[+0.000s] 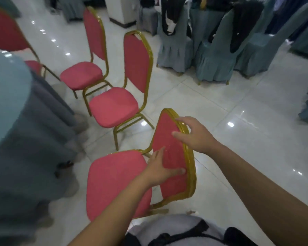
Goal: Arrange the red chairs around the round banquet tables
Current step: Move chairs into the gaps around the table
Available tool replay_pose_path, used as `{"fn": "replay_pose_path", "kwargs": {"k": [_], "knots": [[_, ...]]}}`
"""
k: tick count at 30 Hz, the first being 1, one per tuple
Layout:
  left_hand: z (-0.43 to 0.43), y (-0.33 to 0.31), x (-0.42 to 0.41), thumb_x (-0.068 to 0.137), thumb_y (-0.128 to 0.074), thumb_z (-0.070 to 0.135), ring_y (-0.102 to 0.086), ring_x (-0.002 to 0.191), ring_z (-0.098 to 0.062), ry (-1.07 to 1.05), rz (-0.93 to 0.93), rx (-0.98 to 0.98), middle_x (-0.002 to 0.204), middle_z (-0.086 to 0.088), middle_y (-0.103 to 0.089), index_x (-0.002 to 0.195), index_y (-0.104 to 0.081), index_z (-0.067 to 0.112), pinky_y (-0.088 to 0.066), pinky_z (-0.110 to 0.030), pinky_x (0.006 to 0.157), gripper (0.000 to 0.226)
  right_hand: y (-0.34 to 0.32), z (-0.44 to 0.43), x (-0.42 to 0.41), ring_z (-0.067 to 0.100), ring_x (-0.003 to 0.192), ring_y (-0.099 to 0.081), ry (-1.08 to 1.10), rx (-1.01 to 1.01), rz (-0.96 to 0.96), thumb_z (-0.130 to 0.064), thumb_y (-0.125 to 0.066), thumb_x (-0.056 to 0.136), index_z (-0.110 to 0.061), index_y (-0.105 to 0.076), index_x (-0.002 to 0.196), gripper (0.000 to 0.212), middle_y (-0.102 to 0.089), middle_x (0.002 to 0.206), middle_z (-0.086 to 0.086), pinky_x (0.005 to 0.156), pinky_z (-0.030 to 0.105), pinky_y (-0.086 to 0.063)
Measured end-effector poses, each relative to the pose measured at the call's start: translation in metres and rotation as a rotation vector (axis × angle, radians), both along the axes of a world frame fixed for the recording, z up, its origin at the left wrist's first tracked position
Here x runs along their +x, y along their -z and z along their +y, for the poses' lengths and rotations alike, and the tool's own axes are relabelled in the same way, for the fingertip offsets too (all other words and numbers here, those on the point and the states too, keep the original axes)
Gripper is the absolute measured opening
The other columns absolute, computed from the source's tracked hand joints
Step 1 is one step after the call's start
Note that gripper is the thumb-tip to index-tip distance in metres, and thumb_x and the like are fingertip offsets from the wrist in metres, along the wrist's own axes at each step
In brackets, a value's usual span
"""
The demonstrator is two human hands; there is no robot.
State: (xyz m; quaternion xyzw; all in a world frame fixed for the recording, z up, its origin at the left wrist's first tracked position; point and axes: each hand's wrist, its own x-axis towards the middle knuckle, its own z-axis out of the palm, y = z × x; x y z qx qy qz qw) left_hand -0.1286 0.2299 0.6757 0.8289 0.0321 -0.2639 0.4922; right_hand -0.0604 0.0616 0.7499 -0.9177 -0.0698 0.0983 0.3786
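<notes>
A red chair with a gold frame [114, 180] stands right in front of me, its seat facing the round table [12, 107] draped in grey-blue cloth at the left. My left hand [160, 167] lies flat against the front of the chair's red backrest, thumb stretched toward the gold edge. My right hand [194, 134] reaches over the gold top rail, fingers loosely bent over it, thumb on the red padding. Two more red chairs [114, 107] [82, 73] stand further along the table's edge, and a fourth [5, 31] shows at the far left.
Several chairs in grey-green covers [213, 55] crowd the back right, some with dark cloth hanging on them. A white pillar with a dark base [122, 13] rises at the back. Glossy white floor tiles [238, 139] stretch to my right.
</notes>
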Motion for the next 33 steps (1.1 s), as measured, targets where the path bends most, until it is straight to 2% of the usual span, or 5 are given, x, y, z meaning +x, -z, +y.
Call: {"fn": "replay_pose_path", "kwargs": {"k": [11, 15, 20, 30, 33], "knots": [[-0.107, 0.029, -0.033, 0.071, -0.078, 0.048, -0.04, 0.134, -0.029, -0.295, 0.169, 0.196, 0.155, 0.004, -0.028, 0.154, 0.005, 0.043, -0.044, -0.047, 0.105, 0.116, 0.047, -0.037, 0.106, 0.019, 0.152, 0.004, -0.756, -0.417, 0.014, -0.076, -0.044, 0.087, -0.043, -0.04, 0.146, 0.068, -0.005, 0.166, -0.008, 0.116, 0.06, -0.011], [-0.126, 0.028, -0.037, 0.074, -0.069, 0.024, -0.054, 0.114, -0.041, -0.424, 0.112, 0.211, 0.134, -0.025, -0.047, 0.154, -0.003, 0.043, -0.052, -0.047, 0.086, 0.105, 0.054, -0.035, 0.093, 0.022, 0.148, 0.026, -0.755, -0.235, 0.127, -0.068, -0.059, 0.084, -0.039, -0.033, 0.15, 0.077, 0.011, 0.166, -0.005, 0.119, 0.059, -0.003], [-0.108, 0.02, -0.067, 0.077, -0.066, 0.015, -0.051, 0.071, -0.01, -0.454, 0.058, 0.205, 0.082, 0.008, -0.047, 0.15, -0.024, 0.035, -0.046, -0.027, 0.059, 0.088, 0.056, -0.016, 0.059, 0.022, 0.147, 0.03, -0.65, -0.073, 0.151, -0.06, -0.067, 0.083, -0.038, -0.031, 0.151, 0.08, 0.007, 0.166, -0.004, 0.118, 0.06, -0.001], [0.017, 0.028, -0.197, 0.077, -0.063, 0.017, -0.064, 0.081, -0.018, -0.641, 0.051, 0.43, 0.09, 0.006, -0.065, 0.135, -0.035, 0.056, -0.058, -0.041, 0.073, 0.075, 0.055, 0.094, -0.067, 0.027, 0.137, 0.042, -0.742, -0.04, 0.241, -0.067, -0.06, 0.063, -0.045, -0.027, 0.15, 0.096, 0.003, 0.162, -0.008, 0.115, 0.058, 0.012], [0.064, 0.036, -0.236, 0.083, -0.066, 0.018, -0.065, 0.087, -0.018, -0.757, 0.087, 0.468, 0.096, 0.008, -0.067, 0.132, -0.046, 0.05, -0.058, -0.041, 0.078, 0.062, 0.063, 0.143, -0.113, 0.009, 0.132, 0.033, -0.721, -0.039, 0.247, -0.066, -0.058, 0.062, -0.044, -0.025, 0.15, 0.097, 0.006, 0.161, -0.009, 0.117, 0.058, 0.002]]}}
